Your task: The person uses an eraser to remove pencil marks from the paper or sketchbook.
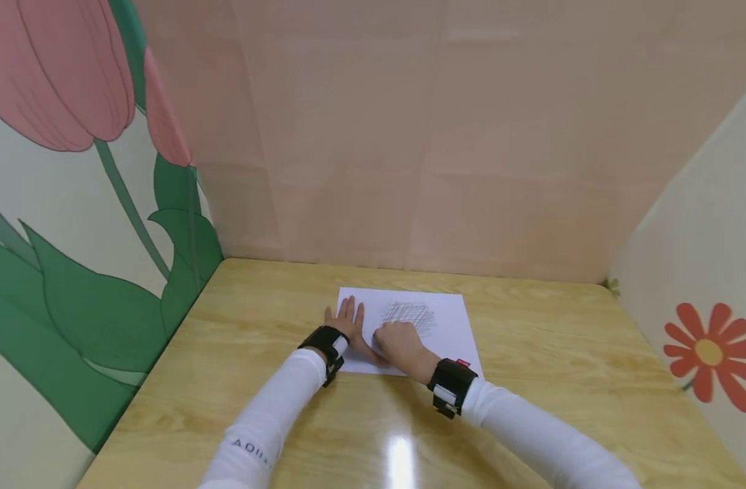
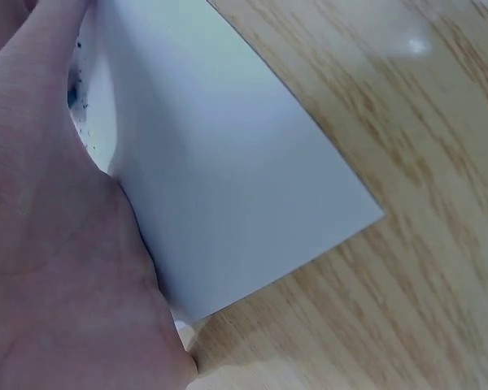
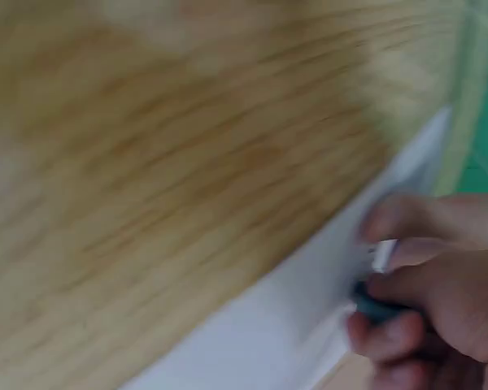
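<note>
left hand (image 1: pixel 347 320) lies flat, fingers straight, pinning white paper sheet (image 1: pixel 446 319) to wooden desk (image 1: pixel 256 319). right hand (image 1: pixel 397 343), just beside it, pinches small dark eraser (image 3: pixel 374 307) over grey pencil hatching (image 1: pixel 409 316). risk: hard rubbing could crease the sheet if the pinning pressure slackens.

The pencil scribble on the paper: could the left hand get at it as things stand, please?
Probably yes. The left hand lies flat on the paper beside the scribble, though the right hand, gripping a small dark thing, covers its near edge.
</note>
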